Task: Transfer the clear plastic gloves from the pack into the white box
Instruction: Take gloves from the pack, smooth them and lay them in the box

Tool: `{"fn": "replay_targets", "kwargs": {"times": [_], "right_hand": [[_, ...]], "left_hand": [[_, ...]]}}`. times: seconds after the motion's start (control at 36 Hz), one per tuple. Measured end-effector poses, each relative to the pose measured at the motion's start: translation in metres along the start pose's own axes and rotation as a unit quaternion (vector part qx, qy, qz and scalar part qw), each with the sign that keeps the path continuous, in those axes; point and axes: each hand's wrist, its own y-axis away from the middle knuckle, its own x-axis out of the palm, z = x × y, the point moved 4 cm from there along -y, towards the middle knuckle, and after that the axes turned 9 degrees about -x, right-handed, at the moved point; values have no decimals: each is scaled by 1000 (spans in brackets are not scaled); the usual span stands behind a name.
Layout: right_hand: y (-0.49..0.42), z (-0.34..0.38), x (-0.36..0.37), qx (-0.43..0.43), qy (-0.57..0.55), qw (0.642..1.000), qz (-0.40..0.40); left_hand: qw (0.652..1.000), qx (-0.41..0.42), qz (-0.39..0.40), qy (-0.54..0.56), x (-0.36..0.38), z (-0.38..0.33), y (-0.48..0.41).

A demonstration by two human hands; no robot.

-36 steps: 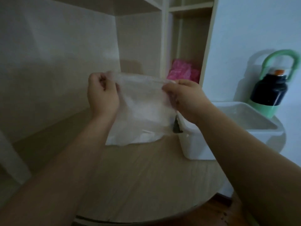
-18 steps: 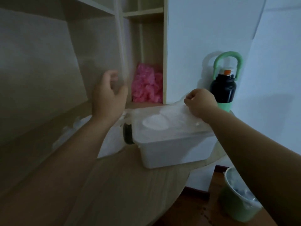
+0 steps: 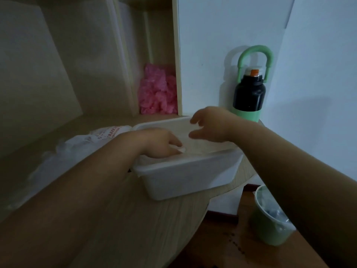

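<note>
some clear gloves (image 3: 204, 147) already lie in the white box (image 3: 189, 176) under the left hand (image 3: 160, 142), which rests on them (pressing or pinching, i cannot tell), the right hand (image 3: 210, 124) hovers above, fingers loosely spread and empty, while the pack (image 3: 81, 144) beside the left forearm may hold more.
</note>
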Motion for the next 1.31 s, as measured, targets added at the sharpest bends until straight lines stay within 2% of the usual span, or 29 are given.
{"fn": "replay_targets", "kwargs": {"times": [0.06,0.14,0.19,0.25,0.31,0.33,0.39,0.47,0.61,0.81,0.89,1.0,1.08,1.19,1.31], "right_hand": [[-3,2,17,-10,39,992,117],[-7,-9,39,22,76,963,257],[-10,-16,46,45,74,949,302],[-13,-18,49,54,69,945,314],[-13,-17,48,50,66,953,292],[-13,-15,44,46,61,961,265],[-13,-10,33,40,49,981,181],[-14,4,13,20,25,998,55],[-15,55,-1,-37,-47,994,-86],[-18,154,21,-142,-151,965,-158],[-18,188,40,-164,-196,951,-176],[-23,217,88,-167,-244,949,-110],[-31,218,130,-119,-279,951,-61],[-39,198,169,-57,-260,963,-43],[-42,186,188,-70,-175,981,-47]], "left_hand": [[1000,0,14,-19,2,-3,-3],[999,-5,44,-31,7,-6,-6],[995,-17,80,-50,14,-6,-11],[991,-27,120,-58,22,-5,-13],[991,-25,116,-55,22,-6,-12],[994,-20,90,-51,19,-6,-11],[1000,-2,7,-20,7,-2,-7],[989,27,-114,94,-13,9,5],[924,29,-266,272,-32,42,47],[847,-76,-406,334,-10,124,108],[833,-141,-423,326,15,163,122],[820,-199,-399,358,60,199,132],[839,-219,-366,337,94,207,132],[880,-216,-320,278,126,206,123],[879,-228,-324,266,136,208,109]]}}
